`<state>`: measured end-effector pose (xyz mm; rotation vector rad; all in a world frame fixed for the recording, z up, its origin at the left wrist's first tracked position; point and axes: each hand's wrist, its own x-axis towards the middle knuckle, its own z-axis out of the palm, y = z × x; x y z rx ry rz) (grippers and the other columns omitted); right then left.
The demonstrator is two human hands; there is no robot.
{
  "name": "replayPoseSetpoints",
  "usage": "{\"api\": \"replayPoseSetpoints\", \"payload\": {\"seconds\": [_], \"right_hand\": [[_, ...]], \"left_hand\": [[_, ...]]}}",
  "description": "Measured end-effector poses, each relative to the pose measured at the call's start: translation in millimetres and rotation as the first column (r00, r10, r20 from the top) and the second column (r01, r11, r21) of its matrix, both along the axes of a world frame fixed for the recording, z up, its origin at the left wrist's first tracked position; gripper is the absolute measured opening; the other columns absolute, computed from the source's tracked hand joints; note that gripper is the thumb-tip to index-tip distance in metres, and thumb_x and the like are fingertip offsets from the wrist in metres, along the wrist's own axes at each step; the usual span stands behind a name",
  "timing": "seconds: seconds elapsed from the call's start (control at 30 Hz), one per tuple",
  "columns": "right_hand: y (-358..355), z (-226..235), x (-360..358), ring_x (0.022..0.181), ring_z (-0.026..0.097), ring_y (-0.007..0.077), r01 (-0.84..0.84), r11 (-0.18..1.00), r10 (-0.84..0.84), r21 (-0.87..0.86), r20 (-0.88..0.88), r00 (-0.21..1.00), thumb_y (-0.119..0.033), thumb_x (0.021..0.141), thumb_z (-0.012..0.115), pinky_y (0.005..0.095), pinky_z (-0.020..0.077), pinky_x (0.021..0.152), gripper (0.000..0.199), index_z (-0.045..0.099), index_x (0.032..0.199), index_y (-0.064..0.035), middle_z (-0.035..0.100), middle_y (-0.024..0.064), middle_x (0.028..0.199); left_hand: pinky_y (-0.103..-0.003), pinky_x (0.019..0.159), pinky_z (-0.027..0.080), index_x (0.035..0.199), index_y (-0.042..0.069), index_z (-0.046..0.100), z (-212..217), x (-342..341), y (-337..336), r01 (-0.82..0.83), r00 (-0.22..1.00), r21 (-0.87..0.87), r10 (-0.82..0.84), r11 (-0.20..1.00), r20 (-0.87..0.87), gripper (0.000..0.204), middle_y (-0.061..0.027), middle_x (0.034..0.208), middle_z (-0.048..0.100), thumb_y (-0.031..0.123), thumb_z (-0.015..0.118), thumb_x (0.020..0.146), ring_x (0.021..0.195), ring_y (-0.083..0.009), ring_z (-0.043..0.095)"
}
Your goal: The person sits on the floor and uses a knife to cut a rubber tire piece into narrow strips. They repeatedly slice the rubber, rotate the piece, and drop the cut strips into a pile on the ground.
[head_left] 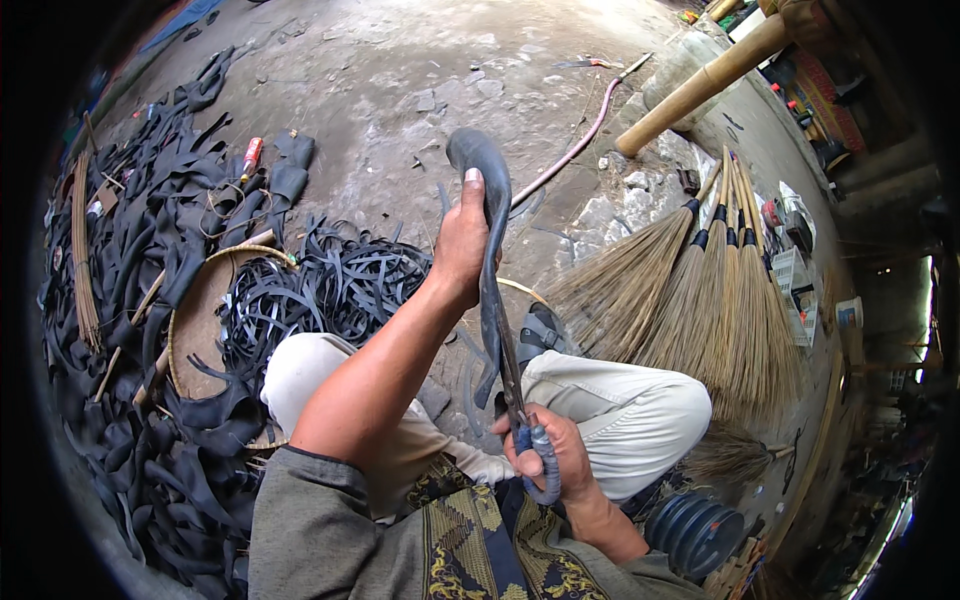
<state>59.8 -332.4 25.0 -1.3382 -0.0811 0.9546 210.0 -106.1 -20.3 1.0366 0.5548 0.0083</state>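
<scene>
With dark strips (320,282) already piled, left grip (463,240) clasped rubber (476,150) seemingly not yet cut through, right grip (568,450) blue-handled shears (541,468).

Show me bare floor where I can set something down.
Mostly bare floor, with small debris, lies beyond the left hand, between the black scraps and pink hose-like piece. Crowded: left, with scraps and tangled strips; right, where brooms lie fanned.
</scene>
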Motion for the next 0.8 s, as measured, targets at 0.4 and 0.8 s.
{"api": "replayPoseSetpoints", "payload": {"seconds": [0.4,0.8], "right_hand": [[12.3,-11.2,-6.9,0.064,0.052,0.0053,0.088,0.995,-0.093,0.049,0.118,0.989,-0.042,0.088,0.08,0.0232,0.0452,0.061,0.055,0.057,0.114,0.0003,0.061,-0.0026,0.079],[18.8,-10.5,-8.2,0.063,0.056,0.0095,0.09,0.992,-0.05,-0.083,0.39,0.919,-0.047,0.089,0.077,0.0274,0.0482,0.062,0.051,0.058,0.099,-0.0008,0.063,0.0006,0.078]], "left_hand": [[-0.028,0.036,0.033,0.083,0.011,0.051,0.7,-10.5,-9.1,-0.09,0.983,0.103,0.072,0.991,0.17,0.065,0.001,0.055,0.045,0.072,0.039,0.101,0.039,-0.011,0.044],[-0.025,0.059,0.038,0.103,0.003,0.062,-3.5,-18.4,-15.9,-0.147,0.956,0.229,0.079,0.962,0.283,0.066,0.0009,0.077,0.052,0.064,0.037,0.106,0.066,-0.008,0.046]]}}
